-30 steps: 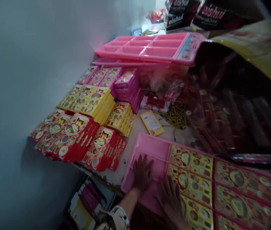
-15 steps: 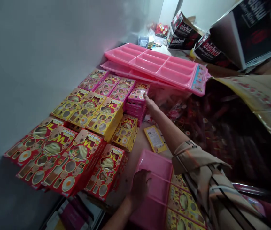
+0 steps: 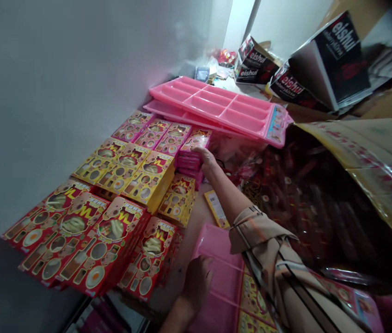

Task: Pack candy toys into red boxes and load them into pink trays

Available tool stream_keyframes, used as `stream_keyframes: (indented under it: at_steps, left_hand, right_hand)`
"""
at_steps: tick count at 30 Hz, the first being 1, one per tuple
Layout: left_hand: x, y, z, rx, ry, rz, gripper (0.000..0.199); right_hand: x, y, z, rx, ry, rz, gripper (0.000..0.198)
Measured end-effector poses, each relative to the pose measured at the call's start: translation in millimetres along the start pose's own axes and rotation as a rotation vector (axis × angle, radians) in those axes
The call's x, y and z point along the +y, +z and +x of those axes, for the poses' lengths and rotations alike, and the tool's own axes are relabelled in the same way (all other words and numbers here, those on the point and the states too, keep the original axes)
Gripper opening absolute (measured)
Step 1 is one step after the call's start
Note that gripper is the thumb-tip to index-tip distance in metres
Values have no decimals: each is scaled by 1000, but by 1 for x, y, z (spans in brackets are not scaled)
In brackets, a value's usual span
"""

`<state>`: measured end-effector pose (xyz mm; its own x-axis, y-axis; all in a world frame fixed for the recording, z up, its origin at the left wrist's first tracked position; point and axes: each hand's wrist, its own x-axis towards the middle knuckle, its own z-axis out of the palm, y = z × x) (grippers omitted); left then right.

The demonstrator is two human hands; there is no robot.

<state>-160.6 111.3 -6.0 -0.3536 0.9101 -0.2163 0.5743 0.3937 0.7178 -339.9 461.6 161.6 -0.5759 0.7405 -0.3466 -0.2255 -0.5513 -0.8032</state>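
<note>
My right hand [image 3: 206, 162] reaches to a stack of small pink boxes and grips the near edge of the top pink box [image 3: 198, 138]; some of its fingers are hidden behind the stack edge. In shadow, my left hand [image 3: 196, 280] lies over the left side of a pink compartment tray [image 3: 222, 273], its fingers loosely curled and apart, with nothing seen in them. Yellow boxes [image 3: 253, 296] fill the right-hand compartments of this tray, while the compartments near my left hand show bare pink plastic. A loose yellow box [image 3: 216, 208] rests beneath my right forearm.
Rows of red boxes [image 3: 95, 249], yellow boxes [image 3: 128, 162] and pink boxes [image 3: 152, 134] stand along the wall. Pink trays [image 3: 213, 104] are stacked behind them. At right, an open carton [image 3: 379, 152] holds many wrapped items. Black printed boxes [image 3: 258, 62] stand farther back.
My right hand has shifted from the right side of the top pink box to its near edge. The left hand stays over the tray. The view has tilted slightly.
</note>
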Motion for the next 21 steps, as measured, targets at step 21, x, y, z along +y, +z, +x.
stream_keyframes:
  at_steps: [21]
  left_hand:
    - [16,19,70,109,-170,-316,42]
  right_hand:
    - [33,-296,-134,-47,-134,-687,86]
